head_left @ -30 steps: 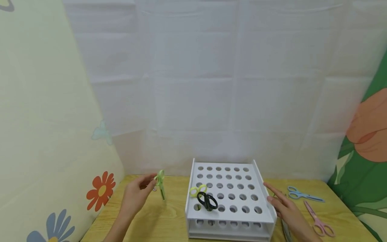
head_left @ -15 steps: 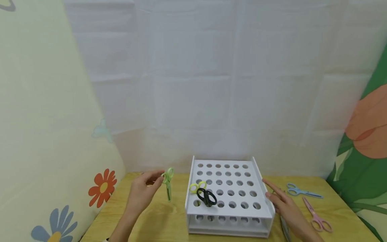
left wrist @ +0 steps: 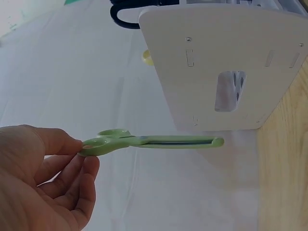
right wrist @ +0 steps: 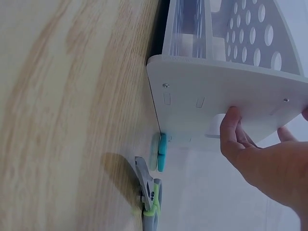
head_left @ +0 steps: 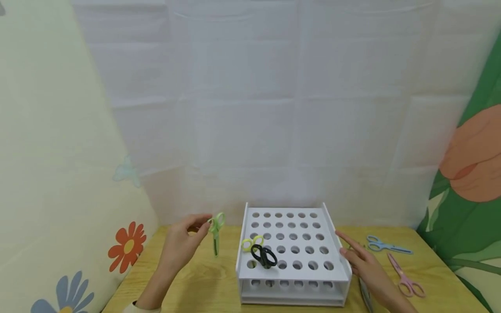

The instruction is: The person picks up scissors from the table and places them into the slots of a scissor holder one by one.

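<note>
My left hand (head_left: 180, 245) pinches light green scissors (head_left: 216, 237) by one handle loop, left of the white rack (head_left: 293, 273). In the head view the scissors hang tip down. The left wrist view shows thumb and fingertips at the loop, with the covered blades (left wrist: 178, 141) together. My right hand (head_left: 365, 267) rests on the rack's right side panel (right wrist: 192, 96), fingertips by its cutout. Black-handled scissors (head_left: 264, 257) and yellow-handled scissors (head_left: 253, 244) stand in holes at the rack's front left, their blades mostly hidden below the perforated top.
Blue scissors (head_left: 391, 247) and pink scissors (head_left: 404, 278) lie on the wooden table right of the rack. Grey cutters with green on the handles (right wrist: 151, 195) lie nearer my right hand, beside a small teal thing (right wrist: 162, 153). A white cloth (head_left: 242, 108) hangs behind.
My left hand has brought the green scissors rightward, nearer the rack, and slightly higher. My right hand stays on the rack's side. The head view has shifted a little.
</note>
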{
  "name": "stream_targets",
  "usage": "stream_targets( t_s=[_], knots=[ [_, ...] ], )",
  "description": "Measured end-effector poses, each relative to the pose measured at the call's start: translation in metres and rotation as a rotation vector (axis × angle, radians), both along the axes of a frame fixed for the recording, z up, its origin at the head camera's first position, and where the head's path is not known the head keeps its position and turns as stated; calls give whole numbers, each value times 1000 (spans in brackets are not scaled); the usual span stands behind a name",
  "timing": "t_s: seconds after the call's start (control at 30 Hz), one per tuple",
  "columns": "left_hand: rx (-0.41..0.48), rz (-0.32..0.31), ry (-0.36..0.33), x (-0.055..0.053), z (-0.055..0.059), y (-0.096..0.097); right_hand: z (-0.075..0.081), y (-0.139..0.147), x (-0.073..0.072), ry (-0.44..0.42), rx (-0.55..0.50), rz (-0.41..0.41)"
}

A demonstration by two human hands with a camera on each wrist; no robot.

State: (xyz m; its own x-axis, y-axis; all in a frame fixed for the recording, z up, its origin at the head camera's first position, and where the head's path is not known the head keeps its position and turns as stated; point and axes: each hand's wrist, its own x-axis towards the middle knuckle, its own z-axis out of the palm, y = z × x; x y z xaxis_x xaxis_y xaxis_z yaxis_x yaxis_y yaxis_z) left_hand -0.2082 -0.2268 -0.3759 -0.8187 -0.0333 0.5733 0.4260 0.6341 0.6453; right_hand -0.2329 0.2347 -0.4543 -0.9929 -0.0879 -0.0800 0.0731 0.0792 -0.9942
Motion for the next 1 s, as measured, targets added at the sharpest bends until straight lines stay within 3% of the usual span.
stream_targets(
  t_s=[0.23,0.67,1.0],
  knots=[
    [-69,-41,63,-6,13,9,-1,-1,-2,27,-27,19],
    [-31,-132,67,-16,37,21,-7,-1,3,25,-34,16],
    [-45,-179,118,-33,61,41,-3,2,0,61,-32,34]
  ],
)
